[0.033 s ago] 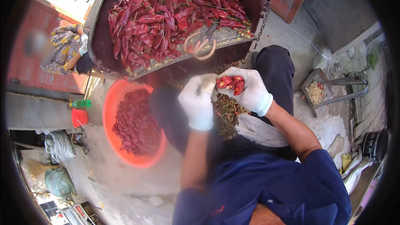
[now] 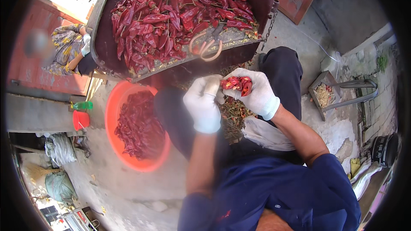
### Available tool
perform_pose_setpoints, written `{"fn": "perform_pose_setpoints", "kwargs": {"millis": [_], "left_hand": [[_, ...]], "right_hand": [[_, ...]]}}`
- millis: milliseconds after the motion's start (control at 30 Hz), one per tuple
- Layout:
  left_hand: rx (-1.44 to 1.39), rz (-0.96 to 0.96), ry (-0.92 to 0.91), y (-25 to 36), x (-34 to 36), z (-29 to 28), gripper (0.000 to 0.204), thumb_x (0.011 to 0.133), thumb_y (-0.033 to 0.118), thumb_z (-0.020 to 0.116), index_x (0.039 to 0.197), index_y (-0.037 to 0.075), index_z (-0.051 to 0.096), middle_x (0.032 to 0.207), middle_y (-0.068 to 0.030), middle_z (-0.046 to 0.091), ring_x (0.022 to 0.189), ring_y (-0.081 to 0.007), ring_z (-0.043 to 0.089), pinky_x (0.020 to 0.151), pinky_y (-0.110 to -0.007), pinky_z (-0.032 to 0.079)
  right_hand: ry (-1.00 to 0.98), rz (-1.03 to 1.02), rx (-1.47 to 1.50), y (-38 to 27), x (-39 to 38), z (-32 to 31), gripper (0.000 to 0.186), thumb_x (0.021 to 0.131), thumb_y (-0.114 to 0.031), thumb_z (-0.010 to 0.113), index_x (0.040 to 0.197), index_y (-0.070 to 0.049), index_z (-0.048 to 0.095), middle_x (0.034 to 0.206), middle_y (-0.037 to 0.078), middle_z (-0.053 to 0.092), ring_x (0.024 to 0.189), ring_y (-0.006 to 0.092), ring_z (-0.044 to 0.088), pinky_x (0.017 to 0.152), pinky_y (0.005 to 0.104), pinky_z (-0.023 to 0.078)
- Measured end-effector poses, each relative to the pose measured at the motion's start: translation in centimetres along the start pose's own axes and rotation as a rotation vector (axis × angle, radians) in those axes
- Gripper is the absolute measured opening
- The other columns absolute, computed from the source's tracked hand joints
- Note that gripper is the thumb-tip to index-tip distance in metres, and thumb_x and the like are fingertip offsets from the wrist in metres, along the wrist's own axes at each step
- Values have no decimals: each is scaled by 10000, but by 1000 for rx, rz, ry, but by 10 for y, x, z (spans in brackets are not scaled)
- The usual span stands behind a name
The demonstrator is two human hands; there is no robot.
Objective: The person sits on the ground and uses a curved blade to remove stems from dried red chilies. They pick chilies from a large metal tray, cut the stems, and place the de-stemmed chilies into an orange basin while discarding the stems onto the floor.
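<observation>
Both my hands wear white gloves and meet above my lap. My right hand [image 2: 258, 92] is closed around a small bunch of dried red chili peppers [image 2: 236, 84], torn or cut open, with pale seeds showing. At the left end of that bunch, my left hand [image 2: 204, 98] has thumb and fingers pressed together; what lies between them is hidden. Ahead of me a dark metal bin [image 2: 102, 38] holds a large heap of whole dried red chilies [image 2: 171, 21]. On its near ledge lie scissors with orange-pink loop handles [image 2: 209, 53].
An orange-red basin [image 2: 112, 134] of chilies stands on the floor at my left. Stems and scraps [image 2: 232, 122] lie between my legs. A metal dustpan [image 2: 324, 102] holds debris at right. Farther left are a red bucket [image 2: 81, 120], green bottle [image 2: 83, 105] and another person's gloved hands [image 2: 86, 45].
The chili bunch in my right hand has turned very slightly, with my hands barely shifting. Everything else looks the same.
</observation>
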State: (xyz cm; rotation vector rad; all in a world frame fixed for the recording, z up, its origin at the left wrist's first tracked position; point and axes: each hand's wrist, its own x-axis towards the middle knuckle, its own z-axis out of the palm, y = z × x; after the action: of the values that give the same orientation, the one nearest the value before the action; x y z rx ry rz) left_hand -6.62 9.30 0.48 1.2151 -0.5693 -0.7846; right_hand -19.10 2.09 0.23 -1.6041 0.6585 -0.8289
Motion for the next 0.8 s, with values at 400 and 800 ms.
{"fn": "perform_pose_setpoints", "kwargs": {"millis": [400, 800], "left_hand": [[-546, -112, 4, 0, -10, -24, 205, 948, 159, 672, 1010, -35, 653, 732, -50, 616, 581, -114, 547, 542, -233, 446], [-1369, -78, -25, -11, 21, -100, 187, 1052, 197, 500, 1033, 23, 565, 817, -22, 501, 647, -97, 456, 515, -238, 403]], "right_hand": [[-113, 531, 660, -33, -2, 23, 114, 908, -107, 698, 972, -26, 650, 821, 58, 673, 488, 49, 508, 412, 201, 357], [-205, 827, 820, -15, -39, 37, 124, 895, -151, 729, 925, -79, 633, 763, 21, 641, 415, 50, 429, 353, 234, 280]]}}
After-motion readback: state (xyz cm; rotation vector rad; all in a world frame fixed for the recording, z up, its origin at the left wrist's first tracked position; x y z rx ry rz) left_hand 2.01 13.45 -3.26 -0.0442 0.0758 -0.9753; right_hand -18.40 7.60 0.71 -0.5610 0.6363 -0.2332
